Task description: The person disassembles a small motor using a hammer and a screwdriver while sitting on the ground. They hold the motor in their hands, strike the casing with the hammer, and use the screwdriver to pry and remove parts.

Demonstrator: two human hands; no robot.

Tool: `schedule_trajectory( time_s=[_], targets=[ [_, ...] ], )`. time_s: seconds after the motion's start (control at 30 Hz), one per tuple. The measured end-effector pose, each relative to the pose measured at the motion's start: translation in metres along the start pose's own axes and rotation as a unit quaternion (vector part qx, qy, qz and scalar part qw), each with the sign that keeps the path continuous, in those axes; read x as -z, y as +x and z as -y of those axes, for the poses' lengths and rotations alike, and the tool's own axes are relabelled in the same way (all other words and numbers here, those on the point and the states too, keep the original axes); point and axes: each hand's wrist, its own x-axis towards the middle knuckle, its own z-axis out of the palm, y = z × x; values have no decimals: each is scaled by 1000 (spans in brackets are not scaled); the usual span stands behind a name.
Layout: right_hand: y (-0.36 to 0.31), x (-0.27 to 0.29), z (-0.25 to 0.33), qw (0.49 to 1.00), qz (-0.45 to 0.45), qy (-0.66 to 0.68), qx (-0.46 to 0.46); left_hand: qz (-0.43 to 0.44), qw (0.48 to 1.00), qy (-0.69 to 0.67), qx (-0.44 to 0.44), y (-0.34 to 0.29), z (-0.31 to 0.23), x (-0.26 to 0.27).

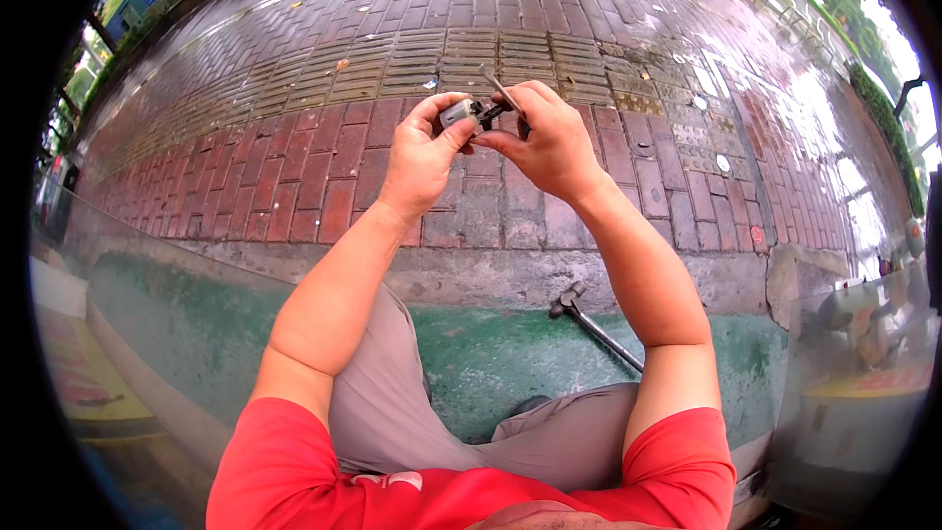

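Note:
Both arms reach forward over the brick pavement, and the hands meet at a small part. Between the thumb and fingers of my left hand [422, 155] is a small silver-grey metal cylinder [456, 115] with a dark end facing right. My right hand [551, 137] is closed around a thin metal rod [498, 86], which points up and to the left. Dark pieces [488, 116] sit between the cylinder and my right fingers; their exact kind is too small to tell. On the green floor below lies a hammer [597, 329], dark-headed, touched by neither hand.
Wet red brick pavement [324, 172] spreads ahead, crossed by a yellowish ribbed strip [412, 64]. A grey concrete edge [491, 270] borders the green floor [491, 358]. See-through panels [854, 383] stand at both sides. My bent legs [392, 383] rest close by.

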Motion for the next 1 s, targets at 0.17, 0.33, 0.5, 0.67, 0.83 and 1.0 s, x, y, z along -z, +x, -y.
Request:
schedule_trajectory(
  time_s=[0.17, 0.33, 0.5, 0.67, 0.83, 1.0],
  targets=[
    [-2, 3, -2, 999, 25, -20, 28, 12, 1000, 26, -4, 0, -3, 1],
    [-1, 5, -1, 995, 82, -30, 41, 73, 995, 63, -5, 5, 0, 17],
    [-2, 15, -1, 982, 180, -53, 14, 154, 982, 102, 36, 6, -10, 22],
    [4, 21, 1, 984, 178, 27, -14, 124, 988, 94, 12, 6, -7, 20],
    [7, 25, 1, 989, 138, 53, 21, 104, 991, 79, 7, 5, -8, 16],
    [2, 12, -4, 997, 72, 7, 21, 74, 995, 62, -6, 4, -5, 12]
  ],
)
